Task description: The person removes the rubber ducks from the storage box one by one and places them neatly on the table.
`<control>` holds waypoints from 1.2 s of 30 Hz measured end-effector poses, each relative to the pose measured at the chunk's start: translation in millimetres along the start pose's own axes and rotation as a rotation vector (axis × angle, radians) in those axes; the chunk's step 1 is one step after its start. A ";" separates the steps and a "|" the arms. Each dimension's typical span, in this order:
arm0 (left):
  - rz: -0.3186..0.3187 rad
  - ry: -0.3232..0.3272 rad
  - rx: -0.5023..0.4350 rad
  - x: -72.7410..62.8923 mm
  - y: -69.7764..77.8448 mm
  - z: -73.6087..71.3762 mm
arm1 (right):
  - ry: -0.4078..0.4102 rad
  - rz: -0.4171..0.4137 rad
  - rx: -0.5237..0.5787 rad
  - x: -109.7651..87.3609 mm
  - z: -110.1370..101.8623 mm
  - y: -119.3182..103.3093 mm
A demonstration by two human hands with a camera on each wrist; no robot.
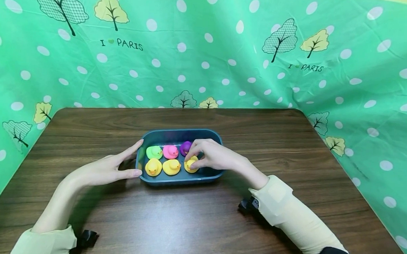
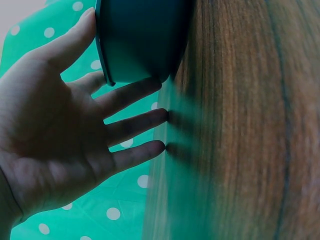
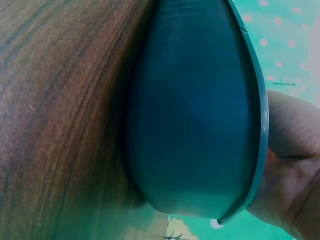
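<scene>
A dark blue tray (image 1: 180, 182) with rounded corners stands on the wooden table. In it sit small rubber ducks: a green one (image 1: 153, 152), a pink one (image 1: 170, 152) and a purple one (image 1: 185, 147) along the back, yellow ones along the front. My right hand (image 1: 211, 154) reaches over the tray's right side and pinches the rightmost yellow duck (image 1: 190, 166) between thumb and fingers. At the left end, my left hand (image 1: 100, 170) touches the rim with thumb and forefinger spread. The left wrist view shows its fingers straight beside the tray wall (image 2: 142, 45).
Two more yellow ducks, one at the front left (image 1: 153, 167) and one at the front middle (image 1: 171, 167), lie left of the pinched one. Behind the table (image 1: 258, 125) hangs a green dotted cloth (image 1: 193, 39), which also runs down both sides.
</scene>
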State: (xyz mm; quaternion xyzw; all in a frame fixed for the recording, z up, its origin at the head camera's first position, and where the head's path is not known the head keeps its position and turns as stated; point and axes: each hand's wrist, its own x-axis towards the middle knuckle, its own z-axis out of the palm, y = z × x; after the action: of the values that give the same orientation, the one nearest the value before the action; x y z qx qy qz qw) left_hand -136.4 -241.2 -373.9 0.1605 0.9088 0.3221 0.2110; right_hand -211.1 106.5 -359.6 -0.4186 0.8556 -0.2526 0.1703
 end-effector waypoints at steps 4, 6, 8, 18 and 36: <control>-0.004 -0.001 0.003 0.1 0.4 -0.2 | 0.009 -0.006 -0.004 -0.8 -2.9 -0.4; -0.004 0.000 0.004 0.0 0.4 -0.2 | 0.014 -0.008 -0.010 -1.3 -4.8 -0.6; -0.003 0.000 0.005 0.0 0.6 -0.3 | 0.019 -0.006 -0.012 -2.2 -7.2 -0.8; -0.005 -0.001 0.000 0.5 0.4 0.0 | 0.035 0.030 0.050 -8.6 -22.6 -5.7; -0.016 -0.006 -0.002 -0.7 2.1 -0.2 | 0.100 0.034 0.097 -27.8 -63.0 -1.3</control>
State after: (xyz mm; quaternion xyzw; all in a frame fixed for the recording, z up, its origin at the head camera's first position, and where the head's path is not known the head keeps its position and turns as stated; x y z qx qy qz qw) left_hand -135.6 -240.1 -372.2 0.1540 0.9091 0.3209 0.2164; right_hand -225.5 146.3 -305.3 -0.3824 0.8567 -0.3112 0.1517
